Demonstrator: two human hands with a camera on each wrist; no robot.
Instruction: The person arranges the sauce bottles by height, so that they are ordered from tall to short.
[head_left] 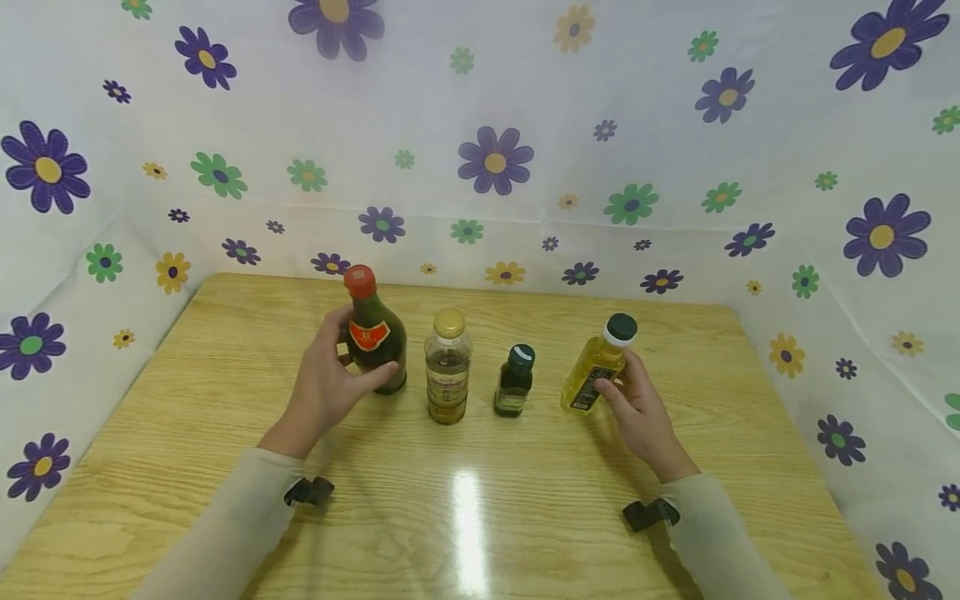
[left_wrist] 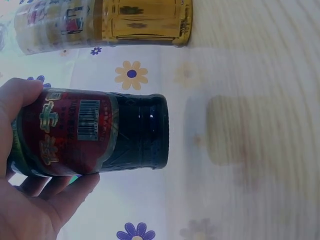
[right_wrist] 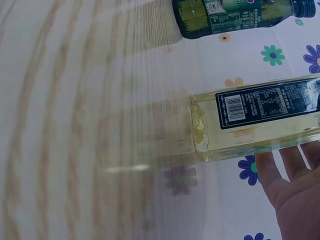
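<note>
My left hand (head_left: 324, 390) grips a dark glass bottle (head_left: 378, 346) with a red cap and a red neck label. In the left wrist view, the base of this bottle (left_wrist: 142, 132) hangs a little above the tabletop, apart from its reflection. On the right, my right hand (head_left: 641, 410) holds a clear bottle of yellow oil (head_left: 596, 367) with a dark green cap, leaning to the right. Its dark label with a barcode faces the right wrist camera, and its base (right_wrist: 201, 129) is close over the table. The fingers wrap behind each bottle, partly hidden.
Between the hands stand a gold-capped clear bottle (head_left: 447, 371) with brownish liquid and a small dark green bottle (head_left: 514, 383), both upright. They share a glossy wooden table (head_left: 465, 542). A white flowered cloth (head_left: 420, 117) hangs behind it and at both sides.
</note>
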